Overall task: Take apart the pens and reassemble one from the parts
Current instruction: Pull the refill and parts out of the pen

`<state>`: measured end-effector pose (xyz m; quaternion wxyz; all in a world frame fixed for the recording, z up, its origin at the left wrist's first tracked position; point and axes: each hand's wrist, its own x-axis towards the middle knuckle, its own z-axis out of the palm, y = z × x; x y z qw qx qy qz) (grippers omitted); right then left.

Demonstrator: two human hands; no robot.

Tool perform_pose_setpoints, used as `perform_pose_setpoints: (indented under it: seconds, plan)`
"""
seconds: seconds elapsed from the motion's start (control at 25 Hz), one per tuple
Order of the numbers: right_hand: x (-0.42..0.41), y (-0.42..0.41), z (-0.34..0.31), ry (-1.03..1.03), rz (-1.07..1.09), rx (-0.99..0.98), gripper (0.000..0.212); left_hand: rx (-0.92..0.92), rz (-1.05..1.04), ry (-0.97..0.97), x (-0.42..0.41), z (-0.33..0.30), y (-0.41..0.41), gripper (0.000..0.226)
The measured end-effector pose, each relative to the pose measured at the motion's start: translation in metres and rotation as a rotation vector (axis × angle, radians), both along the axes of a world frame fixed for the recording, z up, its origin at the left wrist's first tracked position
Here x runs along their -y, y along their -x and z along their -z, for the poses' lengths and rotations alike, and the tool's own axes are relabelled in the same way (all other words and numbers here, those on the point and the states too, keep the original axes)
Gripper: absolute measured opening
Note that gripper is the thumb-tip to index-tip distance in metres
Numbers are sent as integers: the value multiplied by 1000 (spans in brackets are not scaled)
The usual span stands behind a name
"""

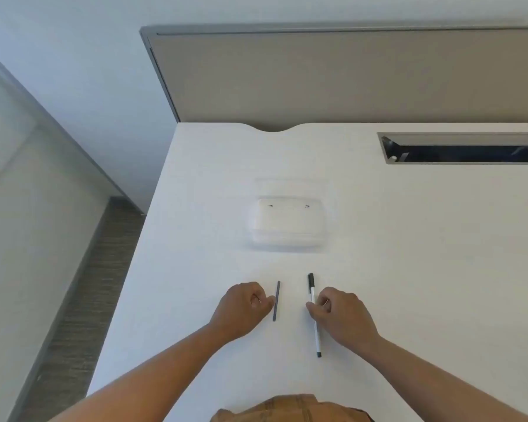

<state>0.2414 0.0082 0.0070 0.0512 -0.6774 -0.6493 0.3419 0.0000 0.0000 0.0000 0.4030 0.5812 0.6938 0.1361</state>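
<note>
On the smooth, matte white counter [409,269], the left hand [241,310] is curled, its fingertips touching a thin, dark grey pen [276,300] lying flat. Just beside it, the right hand [339,315] pinches the slim white barrel of a black-capped pen [314,315] near its middle. Beyond lies open surface, then a clear, rounded plastic box [288,225]. Farther right is a metal-rimmed rectangular slot [461,147]; the counter's left edge runs near the left forearm.
</note>
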Motion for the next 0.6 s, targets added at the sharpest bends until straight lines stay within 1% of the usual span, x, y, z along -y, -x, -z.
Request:
perform_pose_setpoints:
  seconds: [0.04, 0.12, 0.24, 0.36, 0.4, 0.44, 0.52, 0.6]
  plan:
    - [3, 1, 1, 48, 14, -6, 33, 17, 13, 2, 1, 0, 0, 30]
    - [6, 3, 2, 63, 10, 26, 36, 16, 40, -4, 1, 4, 3, 27]
    - [4, 5, 0, 110, 2, 33, 31, 53, 69, -10, 2, 3, 4, 24]
    - [-3, 5, -1, 180, 21, 45, 26, 101, 42, 2, 3, 0, 7, 25]
    - [-3, 5, -1, 206, 50, 6, 26, 115, 17, 13, 3, -3, 6, 24]
    - [-3, 5, -3, 226, 91, -74, 26, 135, -15, 23, 4, -7, 6, 24]
    - [-2, 5, -12, 274, 210, -303, 26, 203, -71, 52, 5, -16, 3, 26]
    - [-3, 7, -24, 321, 326, -508, 24, 286, -77, 66, 3, -27, 0, 27]
